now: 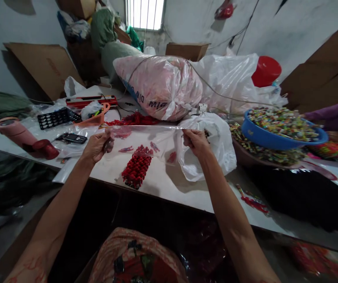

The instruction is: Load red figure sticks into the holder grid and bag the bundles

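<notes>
My left hand (98, 146) and my right hand (196, 140) are apart, each pinching one end of a clear plastic bag (159, 143) stretched flat between them. Its upper edge runs in a nearly straight line from hand to hand. Through and below the film I see a block of red bead-like pieces (137, 165) standing in a dark tray on the white table (169, 188). Small red and blue pieces (155, 147) lie about it. Close beside my right hand sits an open white plastic bag (222, 157) with dark bits inside.
On the left are a pink flask (18, 133), a phone (76, 138), an orange basket (95, 117) and a red sealer-like bar (90, 101). Large stuffed bags (163, 86) fill the back. At right, a blue basin (275, 135) holds many small colourful pieces. A purple sleeve (337, 114) shows beyond.
</notes>
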Demonstrator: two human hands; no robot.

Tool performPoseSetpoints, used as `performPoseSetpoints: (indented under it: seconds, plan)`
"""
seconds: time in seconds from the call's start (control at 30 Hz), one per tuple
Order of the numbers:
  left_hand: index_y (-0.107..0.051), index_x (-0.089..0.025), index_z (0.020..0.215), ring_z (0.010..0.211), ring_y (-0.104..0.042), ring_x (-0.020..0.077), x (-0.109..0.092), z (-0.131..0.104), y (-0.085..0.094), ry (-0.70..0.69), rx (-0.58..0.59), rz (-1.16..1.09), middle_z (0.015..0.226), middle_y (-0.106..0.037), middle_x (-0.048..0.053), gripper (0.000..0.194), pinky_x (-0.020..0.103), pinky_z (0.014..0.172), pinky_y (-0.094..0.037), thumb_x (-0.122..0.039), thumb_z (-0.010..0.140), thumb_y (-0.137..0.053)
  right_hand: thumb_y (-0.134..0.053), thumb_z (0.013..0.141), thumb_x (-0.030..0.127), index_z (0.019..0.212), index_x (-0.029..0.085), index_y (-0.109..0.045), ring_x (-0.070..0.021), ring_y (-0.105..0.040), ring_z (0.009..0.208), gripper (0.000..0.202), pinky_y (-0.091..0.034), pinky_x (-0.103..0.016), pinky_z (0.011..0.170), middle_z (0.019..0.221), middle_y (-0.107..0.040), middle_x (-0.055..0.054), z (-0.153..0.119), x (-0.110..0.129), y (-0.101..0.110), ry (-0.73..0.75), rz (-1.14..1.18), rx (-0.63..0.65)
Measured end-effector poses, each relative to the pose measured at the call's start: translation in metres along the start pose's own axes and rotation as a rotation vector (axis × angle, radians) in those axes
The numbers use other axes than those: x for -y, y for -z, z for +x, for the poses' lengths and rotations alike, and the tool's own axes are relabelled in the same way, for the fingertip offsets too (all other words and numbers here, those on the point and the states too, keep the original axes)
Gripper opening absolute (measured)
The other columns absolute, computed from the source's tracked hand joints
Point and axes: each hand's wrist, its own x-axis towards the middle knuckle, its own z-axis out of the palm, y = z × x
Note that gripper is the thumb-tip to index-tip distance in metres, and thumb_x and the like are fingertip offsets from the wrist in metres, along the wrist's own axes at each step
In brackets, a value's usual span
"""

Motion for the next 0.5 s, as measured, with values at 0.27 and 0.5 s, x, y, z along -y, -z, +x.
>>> performPoseSetpoints:
  seconds: [0.27,0.5]
  plan:
    - [-0.064,-0.015,0.061,0.046,-0.052,0.0101,0.008,0.000,-0.004,-0.005,0.121,0.082,0.055,-0.062,0.001,0.033,0.025,0.046,-0.042,-0.035,0.044,-0.084,-0.087,0.057,0.033,0.062,0.020,-0.054,-0.0045,-0.043,0.040,0.036,-0.040,-0.017,0.040,0.049,-0.053,0.009,0.002,-0.017,0.015,-0.120,0.166,-0.024]
    - [-0.067,-0.015,0.062,0.046,-0.044,0.0069,0.015,0.013,-0.003,-0.064,-0.001,0.154,0.053,-0.058,-0.001,0.022,0.021,0.044,-0.033,-0.028,0.047,-0.077,-0.085,0.057,0.030,0.068,0.021,-0.059,-0.0107,-0.065,0.065,0.029,-0.053,-0.023,0.062,0.070,-0.069,0.002,-0.002,-0.026,0.018,-0.122,0.221,0.046]
